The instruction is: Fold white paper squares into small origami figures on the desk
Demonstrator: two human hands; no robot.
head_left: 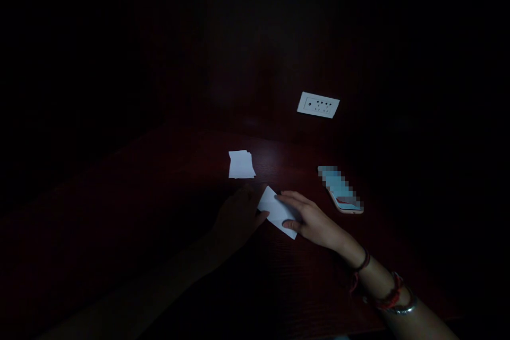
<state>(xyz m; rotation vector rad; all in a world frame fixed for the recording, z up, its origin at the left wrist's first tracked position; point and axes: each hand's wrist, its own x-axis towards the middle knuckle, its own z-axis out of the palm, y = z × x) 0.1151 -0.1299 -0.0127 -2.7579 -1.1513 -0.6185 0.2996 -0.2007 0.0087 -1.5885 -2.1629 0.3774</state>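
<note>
A small white piece of paper point(273, 209) with faint crease lines lies slanted between my two hands, close to the tabletop. Dim in the shadow, my left hand point(238, 213) holds its left edge, with the thumb on top; the other fingers are hard to make out. From the other side my right hand point(308, 218) holds the paper, its fingers stretched over the far edge and its thumb near the lower right corner. Just beyond my hands rests a little stack of white papers point(241, 164), its edges slightly uneven.
On the dark red table point(179, 170) a lit phone point(340, 191) with a blurred-out screen lies to the right of my right hand. A white socket panel point(318, 105) is set in the dark wall behind. Most of the surroundings are too dark to make out.
</note>
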